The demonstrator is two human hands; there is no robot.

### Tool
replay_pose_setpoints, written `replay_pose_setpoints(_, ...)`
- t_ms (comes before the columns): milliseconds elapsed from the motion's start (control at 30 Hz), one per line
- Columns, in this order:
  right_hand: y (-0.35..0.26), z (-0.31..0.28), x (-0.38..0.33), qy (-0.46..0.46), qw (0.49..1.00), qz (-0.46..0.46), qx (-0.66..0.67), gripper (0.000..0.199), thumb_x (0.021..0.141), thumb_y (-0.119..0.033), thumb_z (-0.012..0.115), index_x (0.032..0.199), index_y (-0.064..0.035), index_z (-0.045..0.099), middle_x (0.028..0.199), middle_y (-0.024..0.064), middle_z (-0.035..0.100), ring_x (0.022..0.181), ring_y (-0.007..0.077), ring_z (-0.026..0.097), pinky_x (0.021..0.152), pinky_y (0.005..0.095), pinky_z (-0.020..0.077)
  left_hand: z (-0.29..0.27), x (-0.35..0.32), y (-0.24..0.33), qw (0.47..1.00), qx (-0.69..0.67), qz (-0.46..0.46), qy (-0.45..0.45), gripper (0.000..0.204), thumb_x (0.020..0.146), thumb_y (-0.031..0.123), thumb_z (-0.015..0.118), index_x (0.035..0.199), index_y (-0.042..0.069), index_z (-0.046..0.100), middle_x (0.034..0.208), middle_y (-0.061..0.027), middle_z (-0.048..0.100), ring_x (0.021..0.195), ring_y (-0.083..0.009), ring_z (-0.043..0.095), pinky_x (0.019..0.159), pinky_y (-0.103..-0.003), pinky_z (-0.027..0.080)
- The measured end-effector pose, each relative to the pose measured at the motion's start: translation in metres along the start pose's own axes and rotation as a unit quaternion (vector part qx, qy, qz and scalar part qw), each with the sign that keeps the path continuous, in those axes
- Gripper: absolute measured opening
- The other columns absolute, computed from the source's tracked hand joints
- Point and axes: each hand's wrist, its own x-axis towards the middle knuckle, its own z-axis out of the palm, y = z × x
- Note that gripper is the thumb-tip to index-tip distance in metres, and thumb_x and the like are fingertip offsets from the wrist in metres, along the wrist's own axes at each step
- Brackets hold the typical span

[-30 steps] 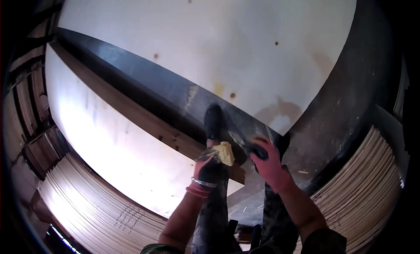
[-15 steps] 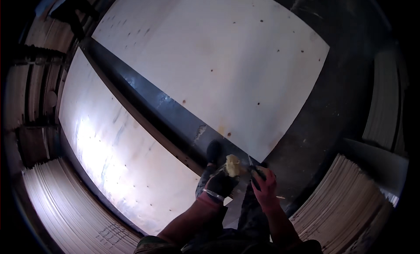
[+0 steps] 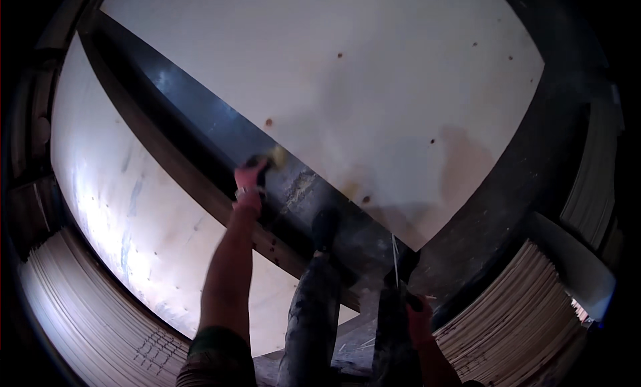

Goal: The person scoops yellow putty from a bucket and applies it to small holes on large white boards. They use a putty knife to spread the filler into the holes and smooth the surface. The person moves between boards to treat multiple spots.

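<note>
1. Yellow lump (image 3: 278, 155): at the fingers of the left hand (image 3: 250, 180), over the dark strip between two boards. Left grip – closed around the lump, by appearance; blur hides the finger detail.
2. Right hand (image 3: 419, 317): closed, apparently, around the handle of a long thin tool (image 3: 395, 260), which points away from the grip. The tool is well apart from the lump.
3. Progress, as judged: a yellowish patch (image 3: 350, 189) marks the large board (image 3: 400, 73) between the two grips; whether it is fresh cannot be told. Dark knots beyond the left grip, such as this knot (image 3: 340, 55), show no such coating. Most of the surface appears untreated.
4. Surroundings: second board (image 3: 113, 200) left of the left grip; sheet stack (image 3: 507, 313) right of the right grip.
5. Obstruction: a shoe (image 3: 325, 227) – between the grips – occupies the narrow strip beside the large board's edge.
</note>
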Motion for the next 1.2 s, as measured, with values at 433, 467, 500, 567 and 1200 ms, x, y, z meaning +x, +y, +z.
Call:
replay_pose_setpoints(433,0.005,0.099,0.202,0.02,0.969,-0.169,-0.18,0.029,0.071,-0.009,0.065,0.097,-0.0017,0.056,0.098,0.0155,0.055,0.091,0.0292,0.054,0.08,0.0352,0.0435,0.045,0.102,-0.033,0.877,0.341,0.34,0.017,0.02,0.068,0.014,0.06,0.088,0.012,0.062,0.087,-0.0103,0.056,0.079,-0.0313,0.055,0.068,-0.039,0.045)
replay_pose_setpoints(467,-0.023,0.119,0.227,0.006,0.95,-0.238,-0.201,0.028,0.07,-0.01,0.066,0.095,-0.0023,0.056,0.096,0.0156,0.055,0.09,0.0308,0.054,0.077,0.0364,0.0441,0.041,0.097,-0.041,0.874,0.329,0.358,0.003,0.02,0.068,0.014,0.06,0.089,0.012,0.062,0.087,-0.0104,0.056,0.079,-0.0315,0.054,0.068,-0.039,0.045)
replay_pose_setpoints(500,-0.061,0.144,0.252,-0.004,0.926,-0.304,-0.222,0.027,0.07,-0.011,0.067,0.094,-0.0028,0.056,0.094,0.0156,0.055,0.088,0.0324,0.054,0.075,0.0376,0.0446,0.04,0.093,-0.047,0.871,0.313,0.379,-0.014,0.02,0.068,0.014,0.06,0.089,0.012,0.062,0.087,-0.0104,0.056,0.079,-0.0316,0.054,0.068,-0.039,0.045)
replay_pose_setpoints(567,-0.141,0.197,0.294,-0.008,0.881,-0.42,-0.217,0.025,0.068,-0.01,0.068,0.09,-0.0054,0.057,0.09,0.0123,0.055,0.083,0.0312,0.054,0.071,0.0377,0.045,0.043,0.054,-0.055,0.921,0.286,0.254,-0.08,0.024,0.068,0.013,0.061,0.091,0.013,0.062,0.095,-0.0126,0.057,0.084,-0.0324,0.054,0.073,-0.038,0.046)
replay_pose_setpoints(1200,-0.143,0.27,0.284,-0.119,0.683,-0.593,-0.411,0.01,0.076,-0.019,0.044,0.068,-0.0143,0.041,0.071,0.0032,0.042,0.07,0.0182,0.044,0.065,0.0313,0.0377,0.024,-0.184,-0.078,0.979,-0.17,-0.107,-0.039,0.024,0.077,0.005,0.059,0.099,-0.004,0.058,0.093,-0.0079,0.063,0.083,-0.0141,0.058,0.075,-0.026,0.047)
